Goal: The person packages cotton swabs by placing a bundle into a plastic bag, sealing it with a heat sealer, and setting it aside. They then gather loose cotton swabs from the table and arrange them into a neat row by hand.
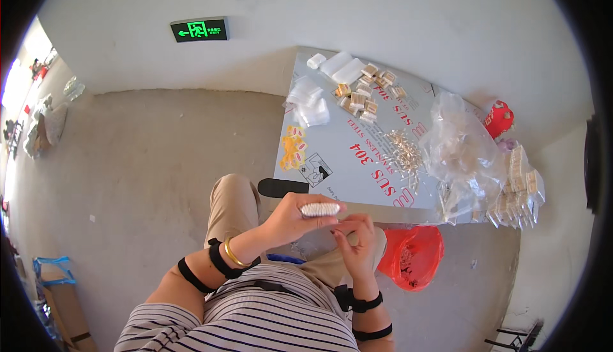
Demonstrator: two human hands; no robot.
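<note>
My left hand [286,219] is closed around a bundle of cotton swabs [320,209], whose white tips face up in a tight oval. Just to its right, my right hand [359,240] has its fingers bent and drawn together; whatever they pinch is too small to make out. Both hands are over my lap at the near edge of a grey table [348,189]. Loose cotton swabs [405,154] are spread in a heap on the tabletop. Several packed swab bundles [361,100] lie farther back.
Clear plastic sleeves [309,100] and yellow labels [293,148] lie along the table's left side. A big clear bag [463,154] and stacked swab packs [520,186] occupy the right. Below the near edge sits an open red plastic bag [415,259]. Behind the table rises a wall.
</note>
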